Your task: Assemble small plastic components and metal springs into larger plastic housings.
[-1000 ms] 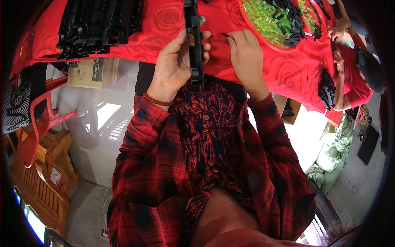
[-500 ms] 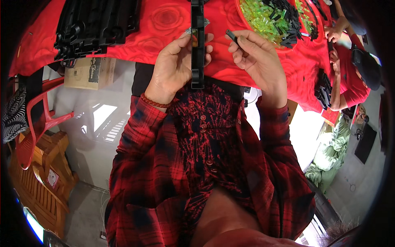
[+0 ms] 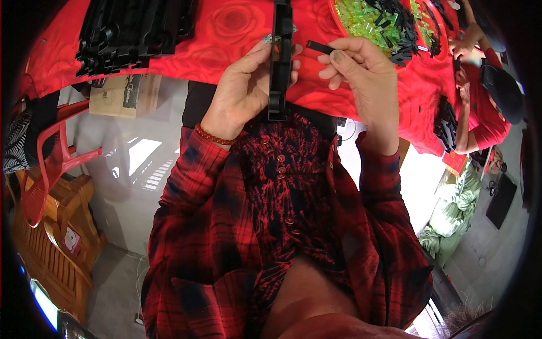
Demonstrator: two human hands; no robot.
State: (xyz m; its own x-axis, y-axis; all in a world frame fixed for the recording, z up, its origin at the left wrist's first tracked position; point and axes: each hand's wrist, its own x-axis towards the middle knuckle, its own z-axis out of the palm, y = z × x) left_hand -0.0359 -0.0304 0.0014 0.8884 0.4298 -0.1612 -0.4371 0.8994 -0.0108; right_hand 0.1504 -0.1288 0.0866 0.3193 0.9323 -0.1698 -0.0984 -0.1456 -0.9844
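Note:
My left hand (image 3: 246, 85) is closed around a long black plastic strip (image 3: 279, 85) with raised edges, held lengthwise away from me over the table's near edge. A small yellowish-orange patch shows in the strip beside my thumb. To its right, my right hand (image 3: 364, 70) pinches a small dark bar-shaped piece (image 3: 320, 47) between thumb and fingers. That piece points toward the strip and is apart from it. Beyond my right hand lies a red tray (image 3: 340, 22) heaped with small yellow-green clear pieces (image 3: 367, 28) and small black pieces (image 3: 402, 39).
Several long black plastic parts (image 3: 132, 34) are stacked at the left on the red tablecloth (image 3: 231, 25). At the right, another person (image 3: 485, 113) works at the table beside more black parts (image 3: 446, 125). A cardboard box (image 3: 116, 96) and red chair (image 3: 51, 164) stand at the left.
The strip in my left hand has shifted slightly right. My right hand has moved a little right, and its small dark piece has turned closer to level.

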